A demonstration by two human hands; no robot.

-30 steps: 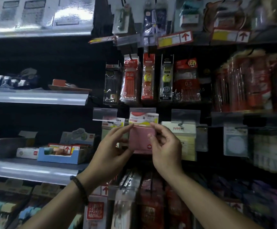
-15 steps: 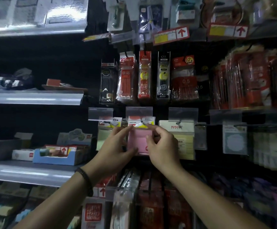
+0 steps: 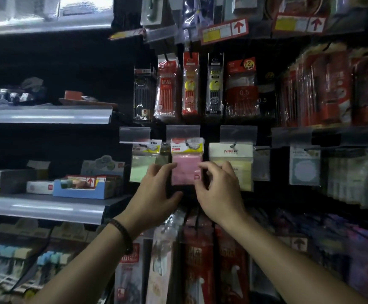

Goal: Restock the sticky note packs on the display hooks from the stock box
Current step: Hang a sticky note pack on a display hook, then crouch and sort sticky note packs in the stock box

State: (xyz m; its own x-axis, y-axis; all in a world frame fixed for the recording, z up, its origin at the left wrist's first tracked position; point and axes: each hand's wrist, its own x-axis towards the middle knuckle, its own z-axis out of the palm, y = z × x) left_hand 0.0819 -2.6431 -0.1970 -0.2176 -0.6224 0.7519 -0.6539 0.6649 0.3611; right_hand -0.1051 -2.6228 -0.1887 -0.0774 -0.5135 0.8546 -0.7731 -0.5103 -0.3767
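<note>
To the left, a pale grey metal shelf [image 3: 46, 116] holds a row of small dark rolls [image 3: 7, 95], and on the lower grey shelf [image 3: 42, 208] a blue cardboard display tray [image 3: 84, 191] stands just right of a small white box [image 3: 39, 187]. Farther up on the right hang red pen packs in clear plastic [image 3: 166, 88], beneath a yellow price label with a red arrow [image 3: 224, 30]. Near the bottom hang tall red card packs [image 3: 198, 260].
</note>
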